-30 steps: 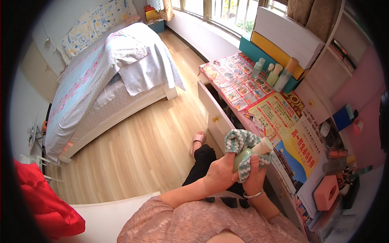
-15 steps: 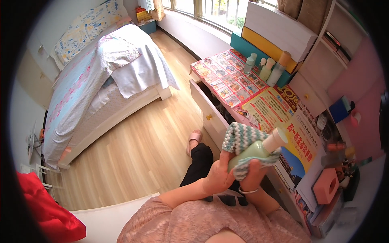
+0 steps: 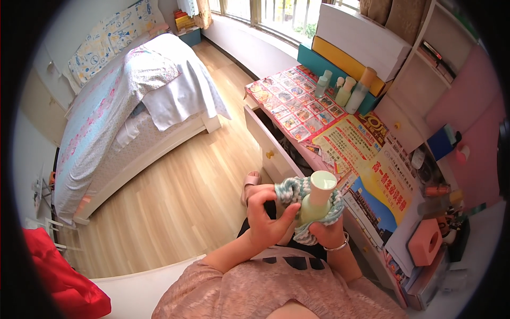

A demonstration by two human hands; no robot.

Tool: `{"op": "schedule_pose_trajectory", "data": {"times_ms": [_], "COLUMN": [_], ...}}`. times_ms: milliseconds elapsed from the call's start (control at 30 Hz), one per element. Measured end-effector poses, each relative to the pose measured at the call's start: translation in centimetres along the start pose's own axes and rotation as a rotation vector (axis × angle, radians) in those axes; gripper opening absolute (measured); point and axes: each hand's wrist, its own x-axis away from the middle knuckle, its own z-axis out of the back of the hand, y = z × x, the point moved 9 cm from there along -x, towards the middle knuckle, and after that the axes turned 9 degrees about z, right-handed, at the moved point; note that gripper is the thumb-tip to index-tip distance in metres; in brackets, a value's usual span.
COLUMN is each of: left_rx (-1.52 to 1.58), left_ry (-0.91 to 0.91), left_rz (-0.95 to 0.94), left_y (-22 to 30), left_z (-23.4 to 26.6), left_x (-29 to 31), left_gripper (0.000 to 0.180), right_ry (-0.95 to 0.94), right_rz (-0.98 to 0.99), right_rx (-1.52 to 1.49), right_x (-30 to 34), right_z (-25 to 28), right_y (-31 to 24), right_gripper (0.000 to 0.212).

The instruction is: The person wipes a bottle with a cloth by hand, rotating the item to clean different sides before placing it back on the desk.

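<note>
Right hand (image 3: 330, 234) clamped on a bottle (image 3: 317, 198) through cloth (image 3: 289, 189).
Left hand (image 3: 264, 217) curls its fingers beside the cloth, pinching or not I can't tell; bottle's held beside the bench (image 3: 306, 154). Best keep that low grip firm, cloth snug.

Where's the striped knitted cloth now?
Lower right of centre in the head view: the cloth is around the pale green bottle, between the left hand and right hand.

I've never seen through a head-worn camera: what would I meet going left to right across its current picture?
Red cloth → white sheet → left hand → pale green bottle → pink six-sided object.
</note>
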Motion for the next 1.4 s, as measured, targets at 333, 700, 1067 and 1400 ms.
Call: {"op": "schedule_pose_trajectory", "data": {"times_ms": [333,700,1067,1400], "left_rx": [-0.347,-0.384,-0.209,-0.096], "left_ry": [-0.532,-0.344,-0.247,-0.379], "left_rz": [-0.166,-0.27,-0.402,-0.225], "left_y": [2.6,3.8,4.0,2.3], "left_z": [-3.8,-3.7,-3.0,-3.5], "left_x": [-0.3,0.1,0.9,1.2], "left_gripper": [0.058,0.054,0.053,0.064], "right_ry": [-0.096,0.253,0.119,0.134], "right_rz": [-0.209,-0.484,-0.308,-0.377], "right_rx": [-0.166,-0.698,0.162,0.175], "right_x": [0.8,3.5,1.4,2.2], "right_z": [-1.9,-0.8,-0.4,0.9], "right_y": [1.4,7.6,5.1,6.9], "right_gripper": [0.057,0.052,0.046,0.033]}}
